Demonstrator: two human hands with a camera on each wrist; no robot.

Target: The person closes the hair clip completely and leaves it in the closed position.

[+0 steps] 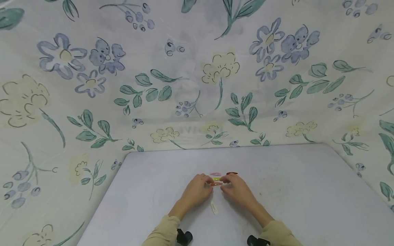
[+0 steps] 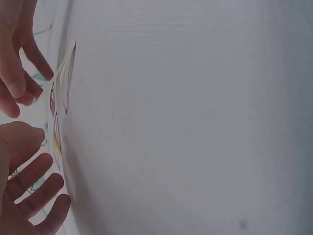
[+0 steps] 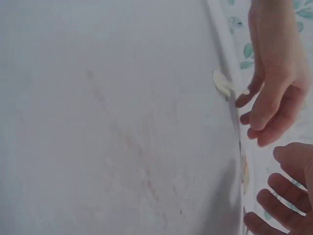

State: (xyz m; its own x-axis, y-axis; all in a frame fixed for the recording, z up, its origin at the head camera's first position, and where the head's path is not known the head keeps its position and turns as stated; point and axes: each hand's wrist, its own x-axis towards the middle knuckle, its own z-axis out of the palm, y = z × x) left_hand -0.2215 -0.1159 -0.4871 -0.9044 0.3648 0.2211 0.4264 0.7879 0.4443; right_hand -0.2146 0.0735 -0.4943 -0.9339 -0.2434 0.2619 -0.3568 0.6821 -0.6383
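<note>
My left hand (image 1: 198, 188) hovers over the white tabletop with loosely bent fingers, its fingertips at the left end of an orange hair clip (image 1: 216, 183). Opposite it, my right hand (image 1: 237, 189) has its fingers spread and relaxed, close to the orange clip's right end. Just beyond lie a yellow clip (image 1: 216, 179), partly covered by the hands, and a pink clip (image 1: 215, 174). A red clip (image 1: 232, 173) shows past the right fingers. Nearer me, a cream clip (image 1: 213, 207) lies between the wrists; the left wrist view shows this cream clip (image 2: 67, 81) edge-on.
The white table (image 1: 138, 191) spreads out around the hands. A cloth with blue flowers and green leaves (image 1: 184, 85) hangs behind it and along both sides. Small brownish marks (image 3: 149, 183) show on the tabletop to the right.
</note>
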